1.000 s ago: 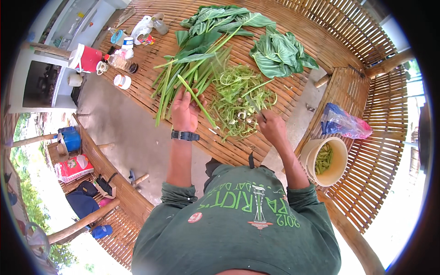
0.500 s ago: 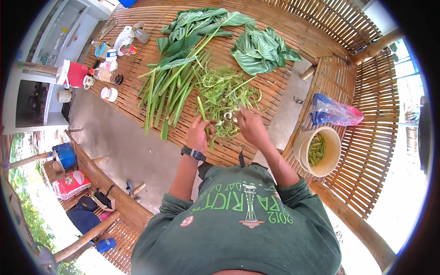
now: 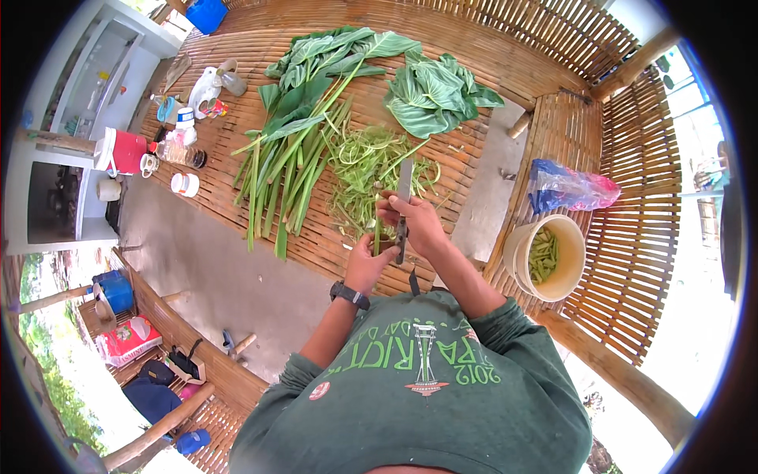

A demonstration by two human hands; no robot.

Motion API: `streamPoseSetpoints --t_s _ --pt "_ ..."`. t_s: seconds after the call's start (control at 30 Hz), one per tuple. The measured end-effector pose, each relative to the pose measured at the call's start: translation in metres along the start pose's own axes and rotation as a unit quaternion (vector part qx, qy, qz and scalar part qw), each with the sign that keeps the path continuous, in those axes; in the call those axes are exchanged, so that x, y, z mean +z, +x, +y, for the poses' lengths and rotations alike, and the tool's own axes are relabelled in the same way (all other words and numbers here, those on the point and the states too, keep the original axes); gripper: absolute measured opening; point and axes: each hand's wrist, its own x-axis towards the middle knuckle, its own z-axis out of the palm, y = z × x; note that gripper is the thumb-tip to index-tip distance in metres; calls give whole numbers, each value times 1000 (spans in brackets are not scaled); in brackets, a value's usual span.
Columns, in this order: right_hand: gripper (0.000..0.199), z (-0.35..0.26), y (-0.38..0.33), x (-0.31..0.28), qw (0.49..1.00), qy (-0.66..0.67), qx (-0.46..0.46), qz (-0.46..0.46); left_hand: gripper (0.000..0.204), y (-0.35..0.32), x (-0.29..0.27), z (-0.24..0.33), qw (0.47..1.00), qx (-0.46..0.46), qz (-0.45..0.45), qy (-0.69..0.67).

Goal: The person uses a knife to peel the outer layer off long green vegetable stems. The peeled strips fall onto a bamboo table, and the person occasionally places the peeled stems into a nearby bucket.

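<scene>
The left hand (image 3: 369,264) grasps the stalk (image 3: 377,227) low, near the peelings (image 3: 357,170); the right hand (image 3: 418,223) grips the knife (image 3: 406,178). The stalk is probably light, stiff yet easy to snap, perhaps slippery: better to hold it near an end.

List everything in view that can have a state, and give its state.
Left hand: closed on a stalk
Stalk: held at both hands
Right hand: gripping the knife
Knife: blade bare, pointing away from the person
Peelings: loose heap
Long stalks: lying bunched
Bucket: open, partly filled
Green pieces: inside the bucket
Plastic bag: lying crumpled
</scene>
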Motion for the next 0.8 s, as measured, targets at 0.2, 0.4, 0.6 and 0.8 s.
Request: streamPoseSetpoints --t_s 0.2,0.4,0.6,0.8 --pt "35 -45 11 15 1000 3 10 -20 30 -2 -12 5 998 -50 -20 -42" --pt "41 -166 32 -34 908 -241 -285 189 23 -23 -55 -20 994 -97 20 53" --pt "47 -96 51 -17 722 -603 -310 139 20 -12 -97 -43 985 -12 137 -108" --pt "84 31 18 -20 897 -407 -152 -83 20 22 -60 9 996 42 72 23"
